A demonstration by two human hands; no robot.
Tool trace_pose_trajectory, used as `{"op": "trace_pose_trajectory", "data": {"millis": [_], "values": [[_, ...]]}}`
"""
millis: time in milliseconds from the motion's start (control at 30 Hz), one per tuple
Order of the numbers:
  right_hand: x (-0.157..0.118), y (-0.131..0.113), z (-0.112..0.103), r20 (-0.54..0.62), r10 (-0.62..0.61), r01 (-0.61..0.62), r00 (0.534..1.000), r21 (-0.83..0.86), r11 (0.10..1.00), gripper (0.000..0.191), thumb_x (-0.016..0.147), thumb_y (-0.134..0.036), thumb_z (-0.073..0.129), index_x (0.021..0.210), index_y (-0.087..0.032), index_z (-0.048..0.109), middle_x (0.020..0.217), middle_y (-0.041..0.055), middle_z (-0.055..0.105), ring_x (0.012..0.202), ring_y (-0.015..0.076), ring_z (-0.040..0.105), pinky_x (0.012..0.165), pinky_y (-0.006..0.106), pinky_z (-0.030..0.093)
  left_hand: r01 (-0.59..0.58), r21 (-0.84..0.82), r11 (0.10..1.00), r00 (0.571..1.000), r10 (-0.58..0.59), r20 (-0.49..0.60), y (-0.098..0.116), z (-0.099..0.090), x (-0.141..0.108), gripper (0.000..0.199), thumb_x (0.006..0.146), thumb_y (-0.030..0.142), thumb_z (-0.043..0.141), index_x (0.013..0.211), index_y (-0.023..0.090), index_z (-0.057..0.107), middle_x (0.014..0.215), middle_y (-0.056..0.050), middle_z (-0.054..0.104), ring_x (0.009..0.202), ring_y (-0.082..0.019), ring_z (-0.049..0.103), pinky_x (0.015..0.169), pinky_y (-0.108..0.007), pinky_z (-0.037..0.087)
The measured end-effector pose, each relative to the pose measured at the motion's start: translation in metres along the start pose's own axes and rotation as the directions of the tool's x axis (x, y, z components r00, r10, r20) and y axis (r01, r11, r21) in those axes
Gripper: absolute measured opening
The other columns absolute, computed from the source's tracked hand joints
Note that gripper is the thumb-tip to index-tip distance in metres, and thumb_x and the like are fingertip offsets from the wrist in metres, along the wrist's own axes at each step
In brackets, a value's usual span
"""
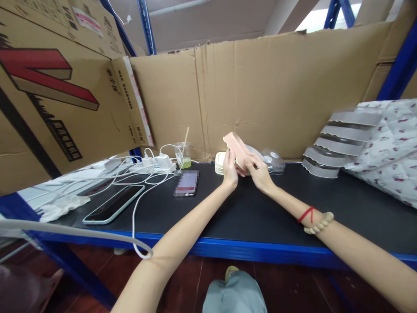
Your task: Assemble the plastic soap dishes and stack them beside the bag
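A pale pink piece with a wavy edge [236,148] is held tilted above the black tabletop [208,217]. My left hand [230,169] grips its left side, fingers closed on it. At its lower right, my right hand [258,171] pinches the edge between thumb and fingers. Just left of my left hand stands a small stack of cream-coloured pieces [219,163]. Clear plastic packaging [274,162] lies behind and right of my right hand. Part of the pink piece's underside is hidden by my hands.
Two phones [186,182] [114,204], white cables and a power strip [156,165] lie on the left, near a cup with green drink [186,162]. Stacked grey-rimmed pieces [339,143] and a patterned white bag [391,148] stand right. Cardboard [260,95] backs the table.
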State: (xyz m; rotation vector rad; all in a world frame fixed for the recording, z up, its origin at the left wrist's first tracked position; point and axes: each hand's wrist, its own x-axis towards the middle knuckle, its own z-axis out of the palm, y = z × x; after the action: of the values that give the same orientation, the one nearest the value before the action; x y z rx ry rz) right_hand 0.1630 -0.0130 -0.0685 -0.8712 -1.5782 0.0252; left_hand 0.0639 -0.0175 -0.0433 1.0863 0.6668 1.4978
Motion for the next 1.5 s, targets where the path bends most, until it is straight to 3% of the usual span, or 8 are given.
{"op": "trace_pose_trajectory", "data": {"millis": [233,367,467,633,967,1167,1367,1500], "values": [[0.003,0.007,-0.001,-0.081,0.0,-0.001,0.997,-0.011,1.0,0.066,0.081,-0.075,0.034,0.085,-0.019,0.07,0.098,0.0086,0.065,0.093,0.0226,0.06,0.082,0.037,0.049,0.24,-0.158,0.958,0.965,-0.253,-0.068,0.009,0.0,0.006,0.058,0.096,0.044,0.013,0.101,0.007,0.058,0.052,-0.004,0.056,0.036,-0.014,0.053,0.032,-0.02,0.033],[0.004,0.02,-0.009,-0.065,-0.032,0.019,0.997,-0.181,0.983,0.064,0.081,-0.073,0.037,0.107,-0.024,0.069,0.115,0.008,0.061,0.109,0.0245,0.055,0.093,0.041,0.045,0.166,-0.277,0.946,0.968,-0.211,-0.14,0.016,-0.01,0.016,0.053,0.094,0.048,0.022,0.111,0.01,0.056,0.068,-0.006,0.065,0.045,-0.014,0.06,0.036,-0.02,0.04],[0.005,0.031,-0.018,-0.051,-0.031,0.012,0.998,-0.33,0.944,0.055,0.083,-0.068,0.042,0.109,-0.027,0.069,0.118,0.0071,0.06,0.111,0.0261,0.053,0.097,0.045,0.042,0.096,-0.185,0.978,0.973,-0.131,-0.189,0.018,-0.018,0.024,0.035,0.086,0.028,0.052,0.116,0.011,0.051,0.078,-0.006,0.068,0.048,-0.012,0.062,0.038,-0.017,0.042],[0.005,0.043,-0.024,-0.045,0.01,-0.029,0.999,-0.453,0.891,0.042,0.084,-0.058,0.049,0.103,-0.027,0.071,0.117,0.0076,0.06,0.111,0.0282,0.05,0.095,0.049,0.043,0.072,0.072,0.995,0.967,-0.052,-0.249,0.013,-0.029,0.033,0.053,0.072,0.008,0.067,0.119,0.012,0.044,0.1,-0.01,0.068,0.042,-0.007,0.058,0.033,-0.015,0.034],[0.004,0.051,-0.022,-0.005,0.136,-0.117,0.991,-0.549,0.828,0.049,0.084,-0.054,0.046,0.125,-0.029,0.058,0.124,0.0098,0.055,0.11,0.0317,0.051,0.089,0.052,0.046,0.205,0.252,0.946,0.976,-0.18,-0.12,0.008,-0.047,0.044,0.02,0.073,0.009,0.069,0.087,0.01,0.056,0.067,-0.002,0.065,0.036,-0.004,0.049,0.035,-0.015,0.03],[0.004,0.046,-0.025,-0.007,0.194,-0.165,0.981,-0.559,0.813,0.072,0.072,-0.052,0.063,0.135,-0.021,0.047,0.13,0.0157,0.046,0.116,0.0343,0.049,0.089,0.05,0.048,0.083,0.68,0.729,0.993,-0.006,-0.116,0.003,-0.058,0.05,0.035,0.075,0.027,0.07,0.104,0.012,0.058,0.077,-0.005,0.066,0.046,-0.009,0.055,0.046,-0.021,0.041],[0.006,0.047,-0.03,0.023,0.173,-0.131,0.985,-0.554,0.822,0.037,0.083,-0.046,0.052,0.11,-0.025,0.065,0.117,0.0105,0.055,0.107,0.0287,0.055,0.087,0.046,0.049,0.05,0.94,0.337,0.988,0.12,-0.095,0.006,-0.061,0.045,0.041,0.08,0.036,0.061,0.119,0.023,0.06,0.118,-0.011,0.058,0.105,-0.025,0.061,0.084,-0.032,0.047],[0.006,0.045,-0.03,0.022,0.165,-0.124,0.986,-0.559,0.82,0.033,0.083,-0.041,0.053,0.109,-0.025,0.066,0.117,0.0095,0.057,0.108,0.0276,0.055,0.089,0.045,0.049,0.06,0.968,0.243,0.989,0.118,-0.091,0.01,-0.056,0.036,0.037,0.088,0.035,0.048,0.122,0.024,0.059,0.125,-0.011,0.051,0.108,-0.026,0.059,0.091,-0.036,0.044]]}}
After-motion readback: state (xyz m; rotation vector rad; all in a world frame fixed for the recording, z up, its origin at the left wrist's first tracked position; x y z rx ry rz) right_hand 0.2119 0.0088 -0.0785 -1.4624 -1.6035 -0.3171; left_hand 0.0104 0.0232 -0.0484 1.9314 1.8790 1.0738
